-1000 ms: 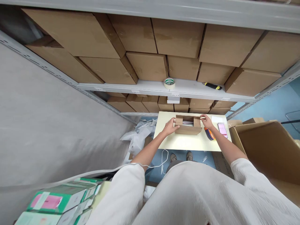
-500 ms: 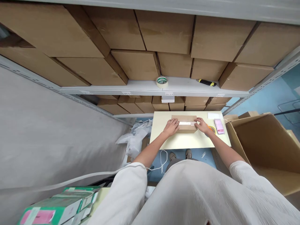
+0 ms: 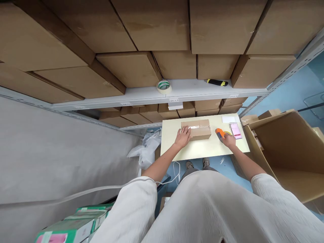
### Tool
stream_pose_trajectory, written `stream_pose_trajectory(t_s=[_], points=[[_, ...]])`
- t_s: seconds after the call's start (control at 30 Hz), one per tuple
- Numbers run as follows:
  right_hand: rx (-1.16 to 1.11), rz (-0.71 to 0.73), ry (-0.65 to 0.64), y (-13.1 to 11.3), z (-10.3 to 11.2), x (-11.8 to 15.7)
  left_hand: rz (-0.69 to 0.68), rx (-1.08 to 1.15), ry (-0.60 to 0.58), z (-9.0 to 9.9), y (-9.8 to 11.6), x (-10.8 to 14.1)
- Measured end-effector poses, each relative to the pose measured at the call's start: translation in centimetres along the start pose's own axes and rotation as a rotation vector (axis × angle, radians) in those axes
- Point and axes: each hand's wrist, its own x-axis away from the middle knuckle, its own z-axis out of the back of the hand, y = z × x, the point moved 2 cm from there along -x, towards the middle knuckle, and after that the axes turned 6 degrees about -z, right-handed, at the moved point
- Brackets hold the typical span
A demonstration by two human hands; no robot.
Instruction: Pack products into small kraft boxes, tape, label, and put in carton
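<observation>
A small brown cardboard box [image 3: 201, 131] lies on the pale yellow table [image 3: 197, 148], with a shiny strip of clear tape along its top. My left hand [image 3: 183, 136] rests on the box's left end, fingers spread and flat. To the right of the box and apart from it, my right hand [image 3: 229, 140] is wrapped around an orange tape dispenser [image 3: 219, 132]. Part of the dispenser is hidden by the fingers. A pink-screened phone [image 3: 236, 131] lies just beyond that hand, beside a white slip [image 3: 228, 119].
Cardboard boxes [image 3: 162, 27] fill the shelf ahead; a tape roll [image 3: 164, 86] and a yellow-black utility knife [image 3: 216, 82] sit on its edge. A large open carton [image 3: 286, 145] stands right of the table. White plastic bags [image 3: 148, 148] and a white cable [image 3: 101, 189] are at left.
My right hand has left the box's right end, moved right and taken hold of the orange tape dispenser. My left hand stays on the box. The head view has shifted slightly.
</observation>
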Motion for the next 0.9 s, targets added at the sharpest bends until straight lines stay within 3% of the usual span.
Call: stream_pose_trajectory(t_s=[0.23, 0.43, 0.63, 0.77, 0.9], points=[[0.069, -0.012, -0.051, -0.5, -1.6, 0.1, 0.016, -0.005, -0.029, -0.3, -0.2, 0.0], [0.008, -0.033, -0.037, -1.2, -0.1, 0.9, 0.001, -0.044, -0.032, -0.8, -0.6, -0.1], [-0.274, -0.072, -0.072, -2.1, 5.9, 0.3, -0.018, -0.078, -0.015, -1.3, -1.1, -0.3], [-0.738, 0.221, -0.259, -4.3, 11.8, -0.5, -0.031, -0.050, 0.015, -1.5, -1.4, -0.4], [-0.836, 0.363, -0.524, -8.5, 16.1, -0.5, -0.042, -0.013, 0.027, -1.7, -1.6, -0.5]])
